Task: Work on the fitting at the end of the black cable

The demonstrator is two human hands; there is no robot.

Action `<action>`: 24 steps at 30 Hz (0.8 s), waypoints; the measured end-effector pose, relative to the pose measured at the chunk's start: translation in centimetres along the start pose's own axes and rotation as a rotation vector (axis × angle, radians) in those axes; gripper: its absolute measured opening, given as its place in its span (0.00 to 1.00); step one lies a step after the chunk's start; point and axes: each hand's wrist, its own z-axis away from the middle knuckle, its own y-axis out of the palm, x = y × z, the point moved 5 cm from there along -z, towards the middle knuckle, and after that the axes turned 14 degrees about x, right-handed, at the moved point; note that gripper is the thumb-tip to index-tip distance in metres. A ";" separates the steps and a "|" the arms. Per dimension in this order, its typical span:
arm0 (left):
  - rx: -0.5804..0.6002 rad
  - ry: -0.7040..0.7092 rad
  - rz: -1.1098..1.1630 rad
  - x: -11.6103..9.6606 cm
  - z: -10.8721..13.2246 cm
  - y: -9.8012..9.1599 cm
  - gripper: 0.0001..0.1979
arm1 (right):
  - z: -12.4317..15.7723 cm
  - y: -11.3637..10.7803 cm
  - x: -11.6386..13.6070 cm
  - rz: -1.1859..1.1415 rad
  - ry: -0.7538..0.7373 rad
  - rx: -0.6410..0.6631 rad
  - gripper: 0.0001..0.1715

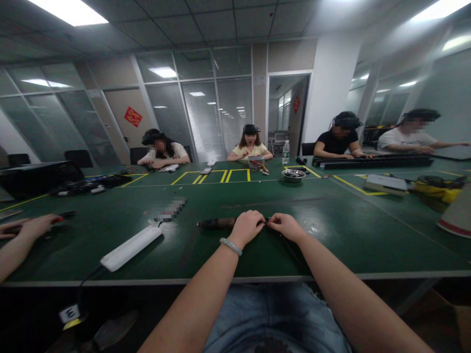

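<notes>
My left hand [247, 226], with a pale bangle on its wrist, is closed around a dark stick-shaped tool [217, 223] lying on the green table [331, 245]. My right hand [285, 226] sits just to the right of it, fingers pinched together on something small and dark at the tool's end that I cannot make out. The two hands nearly touch. A thin dark cord [290, 247] runs from under my right hand toward the table's near edge.
A white power strip [130, 247] lies to the left with its cable over the edge. Another person's hand [35, 226] holds a red-tipped object at far left. Across the table sit several people; a metal bowl [293, 174], water bottle [286, 152] and black bars [371, 162] stand there.
</notes>
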 end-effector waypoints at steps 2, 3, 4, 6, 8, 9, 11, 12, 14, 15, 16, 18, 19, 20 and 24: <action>-0.004 0.008 0.001 0.0 0.0 0.0 0.05 | 0.0 0.0 -0.1 -0.009 0.005 -0.005 0.13; -0.006 0.010 0.001 -0.1 0.0 -0.1 0.04 | 0.0 0.0 -0.1 -0.015 0.009 -0.008 0.14; -0.006 0.011 0.002 -0.1 0.0 -0.1 0.04 | 0.0 0.0 -0.2 -0.021 0.012 -0.011 0.14; 0.000 0.006 0.005 -0.1 0.1 -0.1 0.05 | 0.0 0.0 -0.2 -0.032 0.014 -0.012 0.14; 0.004 0.000 0.010 -0.1 0.1 -0.2 0.05 | 0.0 -0.1 -0.2 -0.037 0.015 -0.015 0.14; 0.003 -0.001 0.013 -0.1 0.1 -0.2 0.05 | 0.1 -0.1 -0.1 -0.035 0.014 -0.016 0.15; -0.004 0.003 0.017 -0.1 0.1 -0.2 0.05 | 0.1 -0.1 -0.1 -0.026 0.015 -0.016 0.15; -0.010 0.007 0.019 -0.1 0.1 -0.2 0.05 | 0.1 -0.1 0.0 -0.021 0.014 -0.015 0.15; -0.024 0.013 0.021 -0.1 0.1 -0.2 0.04 | 0.0 0.0 0.0 -0.020 0.013 -0.012 0.15; -0.026 0.015 0.019 0.0 0.1 -0.1 0.04 | 0.0 0.0 -0.1 -0.022 0.012 -0.011 0.14; -0.026 0.015 0.017 0.0 0.2 -0.1 0.04 | -0.1 0.0 -0.1 -0.022 0.011 -0.011 0.14; -0.018 0.013 0.009 0.0 0.2 -0.1 0.04 | -0.1 0.1 -0.2 -0.015 0.010 -0.017 0.14; -0.012 0.011 0.007 0.0 0.2 0.0 0.04 | -0.1 0.0 -0.2 -0.010 0.011 -0.022 0.14; -0.007 0.009 0.009 -0.1 0.2 0.0 0.05 | -0.1 0.0 -0.2 -0.006 0.012 -0.026 0.15; -0.015 -0.015 0.030 0.1 0.2 0.1 0.08 | -0.1 0.1 -0.3 -0.009 0.018 -0.023 0.14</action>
